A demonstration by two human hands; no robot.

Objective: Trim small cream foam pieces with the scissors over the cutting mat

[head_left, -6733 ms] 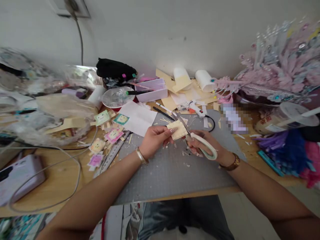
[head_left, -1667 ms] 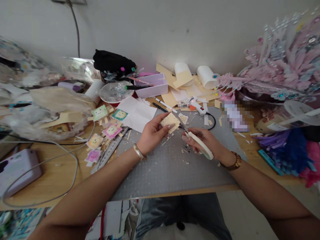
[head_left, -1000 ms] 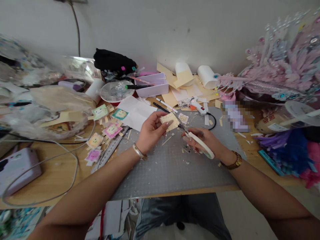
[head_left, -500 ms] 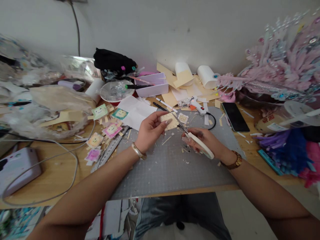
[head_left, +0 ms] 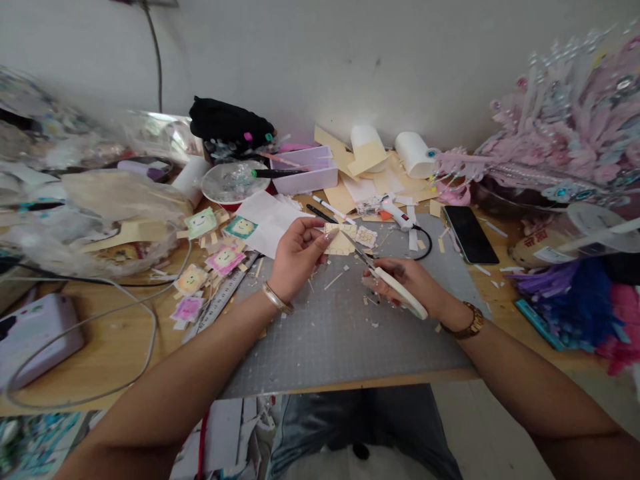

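My left hand (head_left: 301, 257) pinches a small cream piece of card (head_left: 341, 240) with drawn lines and notched edges. In my right hand (head_left: 400, 285) is a pair of scissors (head_left: 397, 287) with white handles; the fingers are closed round the handles. Its blades point up and left, their tips at the card's right side. Just beyond lies a pale cut-out piece (head_left: 367, 236) with lines on it. Both hands are over a grey cutting mat (head_left: 320, 353) strewn with tiny scraps.
Coloured smiling-face squares (head_left: 225, 259) and a steel ruler (head_left: 220, 303) lie left of the mat. Behind are a glue gun (head_left: 397, 213), a lilac box (head_left: 310, 177) and a white paper (head_left: 270, 217). A phone (head_left: 471, 233) and a drink cup (head_left: 545, 240) stand right.
My left hand has shifted the card slightly and its angle has changed, with more of its face showing. The scissors have stayed nearly in place, blades against the card's right side.
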